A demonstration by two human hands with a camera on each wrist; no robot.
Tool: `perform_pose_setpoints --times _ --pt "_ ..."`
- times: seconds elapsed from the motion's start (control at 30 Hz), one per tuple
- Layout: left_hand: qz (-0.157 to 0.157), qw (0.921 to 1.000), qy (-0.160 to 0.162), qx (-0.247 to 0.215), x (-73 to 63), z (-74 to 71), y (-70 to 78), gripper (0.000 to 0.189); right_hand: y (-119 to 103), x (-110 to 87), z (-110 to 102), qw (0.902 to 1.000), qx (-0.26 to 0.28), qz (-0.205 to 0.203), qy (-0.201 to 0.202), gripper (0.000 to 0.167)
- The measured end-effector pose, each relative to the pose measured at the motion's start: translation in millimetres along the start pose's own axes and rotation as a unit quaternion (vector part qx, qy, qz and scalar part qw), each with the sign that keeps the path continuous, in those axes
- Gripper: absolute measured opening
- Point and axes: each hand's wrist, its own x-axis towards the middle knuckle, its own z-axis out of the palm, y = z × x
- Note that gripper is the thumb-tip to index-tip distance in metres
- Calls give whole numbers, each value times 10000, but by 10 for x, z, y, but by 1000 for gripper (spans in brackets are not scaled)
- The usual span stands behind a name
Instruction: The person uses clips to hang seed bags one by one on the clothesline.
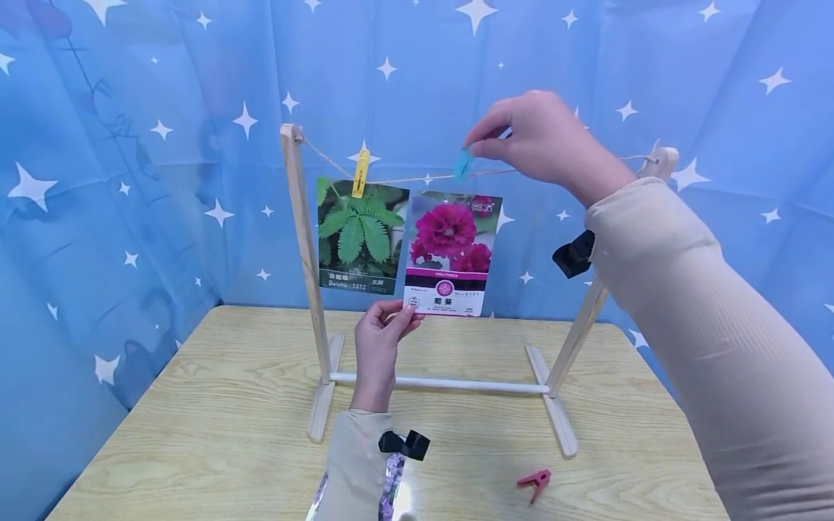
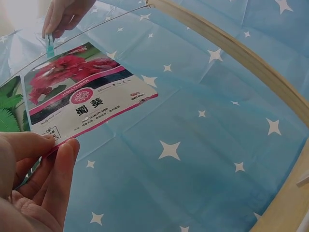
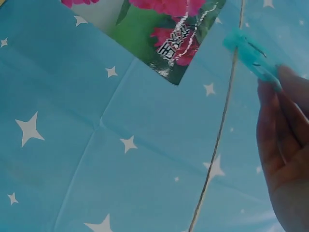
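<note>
My left hand (image 1: pixel 384 334) pinches the lower left corner of a hollyhock seed packet (image 1: pixel 449 253) with a magenta flower picture. The packet stands upright, its top edge a little below the string (image 1: pixel 417 179). Above it, my right hand (image 1: pixel 537 137) pinches a teal clothespin (image 3: pixel 251 55) between thumb and fingers. In the right wrist view the clothespin's tip lies across the string, apart from the packet. To the left, a seed packet with green leaves (image 1: pixel 361 235) hangs from the string by a yellow clothespin (image 1: pixel 361 174).
A wooden frame with a left post (image 1: pixel 305 253) and a right post (image 1: pixel 580 333) carries the string; a white bar (image 1: pixel 443 383) joins its feet. A red clothespin (image 1: pixel 536 483) lies on the table (image 1: pixel 195 434). A purple-flowered packet (image 1: pixel 391 485) is partly under my left sleeve.
</note>
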Motion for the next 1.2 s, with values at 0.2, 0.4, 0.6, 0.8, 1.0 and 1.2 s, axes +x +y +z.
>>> perform_pose_setpoints --times 0.2,0.4,0.6,0.8,1.0,1.2 --pt "42 9999 -36 -96 1 0 -1 30 -35 21 7 9997 -18 13 -238 22" --pt "26 9999 -72 -128 -2 12 -2 30 -6 4 9 9992 15 88 -397 20" --pt "81 9999 -89 -76 2 13 0 31 3 -8 23 9987 25 97 -496 19" --pt "131 9998 -160 68 -4 18 -8 31 0 -21 43 9987 -25 8 -514 20" --pt "155 9997 -206 59 -12 28 -15 30 -22 -26 46 9975 22 -1 -702 16" --pt "167 9996 -200 54 -18 47 -23 26 -13 -35 69 9971 -64 -8 -765 19"
